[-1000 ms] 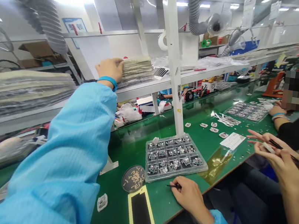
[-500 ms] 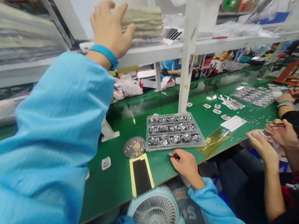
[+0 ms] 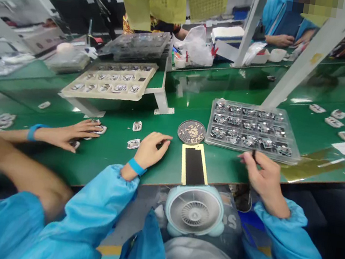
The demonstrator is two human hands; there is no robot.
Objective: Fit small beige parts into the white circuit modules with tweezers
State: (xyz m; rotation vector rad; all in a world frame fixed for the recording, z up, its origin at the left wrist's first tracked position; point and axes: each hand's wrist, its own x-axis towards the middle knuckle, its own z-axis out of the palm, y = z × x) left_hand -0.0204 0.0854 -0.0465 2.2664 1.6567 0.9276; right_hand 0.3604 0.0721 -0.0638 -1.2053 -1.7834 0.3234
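Note:
My left hand (image 3: 151, 149) rests on the green table (image 3: 225, 167), fingers together and lying low, pointing toward a round dish of tiny parts (image 3: 191, 132). A small white part (image 3: 133, 143) lies just left of it. My right hand (image 3: 262, 177) is closed in a pinch on dark tweezers (image 3: 253, 154), whose tip is at the front edge of a clear tray of small components (image 3: 252, 130). A black pad with a yellow border (image 3: 194, 165) lies between my hands.
A small fan (image 3: 195, 211) sits below the table edge at my chest. A beige parts tray (image 3: 111, 81) stands on a raised stand at back left. A co-worker's hand (image 3: 66, 133) handles small parts on the left. A white post (image 3: 301, 66) rises behind the clear tray.
My left hand has come down from the stack on the shelf to the table. The view has tipped down and left. My right hand has stayed by the clear tray with the tweezers.

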